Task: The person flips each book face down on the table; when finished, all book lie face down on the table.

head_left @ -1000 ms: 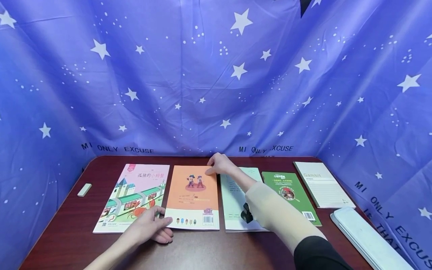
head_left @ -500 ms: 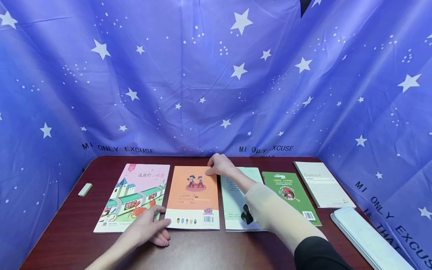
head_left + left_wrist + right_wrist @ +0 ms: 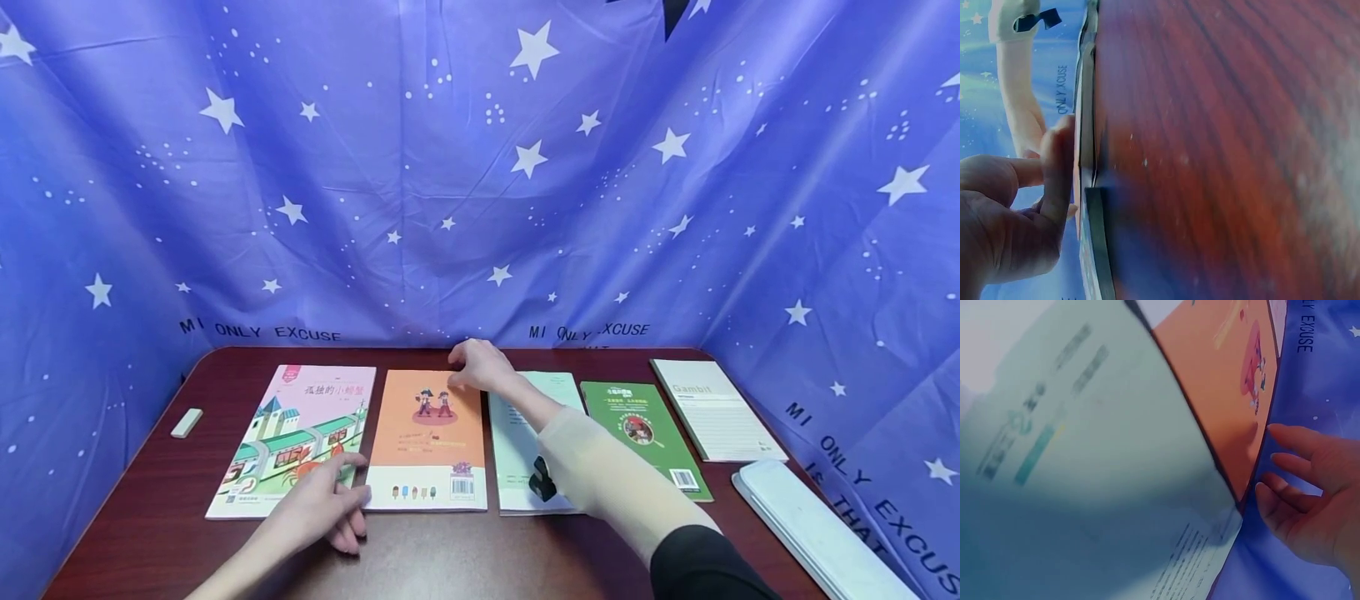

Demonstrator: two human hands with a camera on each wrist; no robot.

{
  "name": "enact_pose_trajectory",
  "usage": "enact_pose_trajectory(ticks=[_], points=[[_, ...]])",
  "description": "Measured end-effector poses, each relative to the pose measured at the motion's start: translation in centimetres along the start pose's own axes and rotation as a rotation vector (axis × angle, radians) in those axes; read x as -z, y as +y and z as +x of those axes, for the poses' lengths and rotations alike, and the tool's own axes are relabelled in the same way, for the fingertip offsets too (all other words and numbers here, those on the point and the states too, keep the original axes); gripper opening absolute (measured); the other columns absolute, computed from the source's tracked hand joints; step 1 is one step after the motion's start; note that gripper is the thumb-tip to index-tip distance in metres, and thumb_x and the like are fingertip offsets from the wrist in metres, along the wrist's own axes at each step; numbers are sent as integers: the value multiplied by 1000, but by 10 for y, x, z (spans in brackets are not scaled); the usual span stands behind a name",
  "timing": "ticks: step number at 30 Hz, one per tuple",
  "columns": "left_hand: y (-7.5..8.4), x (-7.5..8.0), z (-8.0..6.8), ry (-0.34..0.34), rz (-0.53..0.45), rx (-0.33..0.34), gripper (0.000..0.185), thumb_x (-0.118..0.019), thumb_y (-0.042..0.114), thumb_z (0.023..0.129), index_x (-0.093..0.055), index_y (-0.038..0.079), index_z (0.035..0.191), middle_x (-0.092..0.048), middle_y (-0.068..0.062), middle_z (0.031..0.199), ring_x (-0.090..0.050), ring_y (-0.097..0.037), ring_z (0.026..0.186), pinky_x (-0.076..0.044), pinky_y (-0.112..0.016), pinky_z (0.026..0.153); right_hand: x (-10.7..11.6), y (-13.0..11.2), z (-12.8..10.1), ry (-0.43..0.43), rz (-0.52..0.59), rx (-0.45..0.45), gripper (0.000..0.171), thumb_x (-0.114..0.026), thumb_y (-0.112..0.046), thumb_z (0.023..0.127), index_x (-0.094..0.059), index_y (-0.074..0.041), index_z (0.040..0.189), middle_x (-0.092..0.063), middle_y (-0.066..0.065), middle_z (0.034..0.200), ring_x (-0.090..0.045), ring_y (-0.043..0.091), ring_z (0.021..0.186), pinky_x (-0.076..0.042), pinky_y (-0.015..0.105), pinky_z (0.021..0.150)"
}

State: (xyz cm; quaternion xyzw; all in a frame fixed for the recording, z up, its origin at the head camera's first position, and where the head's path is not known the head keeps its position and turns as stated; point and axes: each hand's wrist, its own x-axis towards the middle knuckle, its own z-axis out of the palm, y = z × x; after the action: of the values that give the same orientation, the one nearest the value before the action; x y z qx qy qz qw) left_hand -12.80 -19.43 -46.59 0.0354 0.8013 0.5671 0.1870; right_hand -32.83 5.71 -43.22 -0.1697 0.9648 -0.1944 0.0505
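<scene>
Head view: left hand (image 3: 327, 502), right hand (image 3: 483, 367) shifted left — fingers loosely apart; orange book (image 3: 427, 437) contact unclear.

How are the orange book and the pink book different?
The orange book shows two little figures; the pink book shows a castle and a train. A barcode is near the orange book's lower right corner; the pink book has big writing near its top. Both lie flat on the table.

The left hand (image 3: 1019, 231), fingers bent, is by the books (image 3: 1087, 119) toward the desk's (image 3: 1210, 150) far edge, starry cloth (image 3: 979, 106) behind.
</scene>
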Motion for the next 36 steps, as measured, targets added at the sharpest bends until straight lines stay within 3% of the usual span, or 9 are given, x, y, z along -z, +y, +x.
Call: enact_pose_trajectory(ticks=[3,7,11,17,22,27,31,36], points=[[-1,8,-2,57,69,-20,47,-60,9,99,-45,-9,139,-69,-9,65,-69,-23,48,-61,-40,47,-1,-6,2,7,31,16,45,-86,-27,83,-73,-15,124,-76,6,116,-70,23,110,-58,41,96],[-1,21,-5,191,177,-5,40,-62,8,97,-56,-5,134,-67,-5,66,-66,-20,49,-58,-34,46,-3,-18,8,7,78,52,50,-84,-29,85,-70,-14,130,-76,8,114,-70,25,109,-58,42,96],[-4,39,-10,311,321,-1,35,-66,11,95,-63,0,128,-68,-3,77,-62,-13,56,-55,-28,47,-7,-39,15,-15,122,92,55,-83,-31,86,-66,-12,135,-77,10,116,-70,25,113,-56,40,102],[-19,68,-22,448,621,-52,27,-73,17,91,-73,8,116,-68,2,91,-52,-1,74,-40,-22,60,-22,-80,22,-52,167,128,61,-83,-36,86,-63,-16,140,-75,8,122,-65,24,120,-52,37,106],[-31,87,-30,538,715,-120,26,-75,14,86,-74,8,112,-66,-3,93,-54,-6,77,-42,-28,64,-34,-105,27,-76,117,142,64,-84,-39,85,-62,-17,141,-73,5,128,-64,20,122,-53,31,104],[-39,104,-36,549,773,-92,37,-78,16,86,-69,-2,117,-63,-15,96,-58,-25,86,-44,-37,69,-44,-119,35,-103,73,150,67,-84,-41,85,-61,-16,143,-66,0,141,-58,17,134,-49,27,110],[-43,114,-39,498,789,-3,53,-76,27,89,-61,-9,124,-63,-22,101,-58,-35,96,-46,-43,74,-50,-124,38,-122,7,139,71,-84,-46,84,-59,-17,144,-62,-2,147,-53,18,141,-46,26,115],[-49,119,-39,418,756,112,75,-76,40,90,-49,-15,133,-59,-34,115,-54,-46,110,-50,-60,86,-56,-128,40,-129,-94,122,77,-85,-51,80,-59,-19,145,-63,-4,145,-57,16,136,-51,26,109]])
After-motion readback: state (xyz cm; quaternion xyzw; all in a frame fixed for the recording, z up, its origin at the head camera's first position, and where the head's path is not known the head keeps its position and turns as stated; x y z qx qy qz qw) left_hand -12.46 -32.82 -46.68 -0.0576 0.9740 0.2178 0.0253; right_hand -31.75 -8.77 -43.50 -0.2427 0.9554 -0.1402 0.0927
